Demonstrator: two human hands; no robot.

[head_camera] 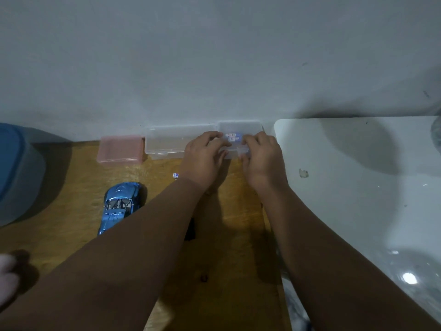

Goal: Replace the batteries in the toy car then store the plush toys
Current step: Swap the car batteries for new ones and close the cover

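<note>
Against the back wall, on a yellow wooden tabletop: two hands on a small clear plastic lidded box.

Left hand and right hand: forearms stretched forward side by side, palms down, fingers curled over the box's front edge, gripping it from either side. Blurred blue-and-white items show through the lid. Shiny blue metallic toy car: on the wood to the left, well apart from both hands. Longer clear plastic box and pink plastic box: along the wall, left of the small box.
</note>
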